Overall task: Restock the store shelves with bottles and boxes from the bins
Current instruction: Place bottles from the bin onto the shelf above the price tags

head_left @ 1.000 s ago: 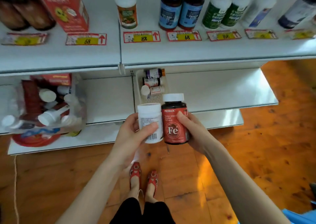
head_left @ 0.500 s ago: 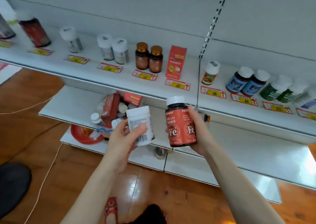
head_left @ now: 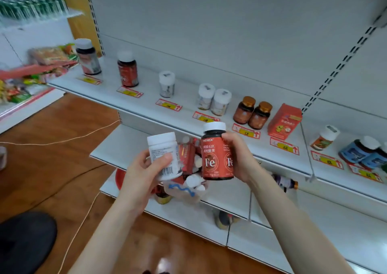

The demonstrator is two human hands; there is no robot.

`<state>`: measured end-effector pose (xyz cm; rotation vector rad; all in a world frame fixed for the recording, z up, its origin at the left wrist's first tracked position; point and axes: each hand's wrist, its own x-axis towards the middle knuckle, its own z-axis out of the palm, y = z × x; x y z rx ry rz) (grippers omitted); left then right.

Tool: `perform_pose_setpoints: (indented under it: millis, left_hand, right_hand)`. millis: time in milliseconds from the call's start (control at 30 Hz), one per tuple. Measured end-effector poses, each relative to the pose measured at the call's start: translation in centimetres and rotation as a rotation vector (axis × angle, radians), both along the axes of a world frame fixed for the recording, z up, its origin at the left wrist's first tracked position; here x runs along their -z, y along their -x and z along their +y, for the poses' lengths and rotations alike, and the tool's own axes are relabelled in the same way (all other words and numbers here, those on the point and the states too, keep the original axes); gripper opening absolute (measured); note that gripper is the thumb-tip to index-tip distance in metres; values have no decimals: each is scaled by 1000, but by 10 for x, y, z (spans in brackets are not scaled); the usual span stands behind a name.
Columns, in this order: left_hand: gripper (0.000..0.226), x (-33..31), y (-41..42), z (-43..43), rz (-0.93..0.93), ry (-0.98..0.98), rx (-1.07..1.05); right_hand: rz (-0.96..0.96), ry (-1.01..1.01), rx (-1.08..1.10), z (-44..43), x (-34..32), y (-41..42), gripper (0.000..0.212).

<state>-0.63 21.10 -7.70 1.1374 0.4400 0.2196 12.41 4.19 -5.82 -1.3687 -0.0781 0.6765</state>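
1. We take the red bottle [head_left: 216, 158] as our landmark. It has a white cap and "Fe" on its label. Our right hand [head_left: 240, 158] holds it upright, with the fingers wrapped around its right side.
2. Just left of the red bottle, and apart from it, is a white bottle [head_left: 164, 154], leaning a little to the left. Our left hand [head_left: 144, 177] grips it: the thumb lies across the label above the barcode, and the other fingers are curled behind.
3. Behind and below the red bottle, a clear bin [head_left: 188, 192] sits on a lower shelf. It holds red boxes and white-capped bottles, and our hands hide part of it.
4. Above the red bottle runs a long white shelf [head_left: 146, 86], with yellow price tags [head_left: 168, 104] along its front.
5. On this shelf, far up and left of the red bottle, stands a second Fe bottle [head_left: 127, 70]. A dark bottle [head_left: 88, 58] stands further left.
6. Straight above the red bottle stand two white jars [head_left: 206, 96], close together.
7. Up and right of the red bottle stand two brown bottles [head_left: 244, 110] with gold caps, and a red box [head_left: 283, 121] just beside them.
8. Far right of the red bottle, on the same shelf level, are blue bottles [head_left: 356, 150].
9. Left of the red bottle and lower is the wooden floor [head_left: 62, 169], with a thin cord [head_left: 62, 140] lying on it.
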Motion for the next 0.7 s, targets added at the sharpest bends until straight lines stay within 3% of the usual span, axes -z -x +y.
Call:
perform_pose_setpoints:
  millis: [100,200,300,433,533,700]
  left_hand:
    - [58,-1,6,33,-1,-11,-46]
    - [64,-2,11,63,-10,-17,-107]
    - [67,-3,14,90,-12,2,-159]
    - [61,-2,9,123,-23,19,-250]
    - [55,-3,-3,148,-31,31,-329]
    - [52,-8,-36,187,-56,4,-405]
  right_hand:
    - [37,-8,-43,39,-9,0,37]
    - [-21,78,-127,80,-18,-5,47]
    - [-145,123,-201,123,-24,-15,22]
    - [-513,398,-341,180,-37,-38,35]
    - [-853,626,-436,221,-57,-61,29]
    - [-1110,783,-497,271,-97,-117,31]
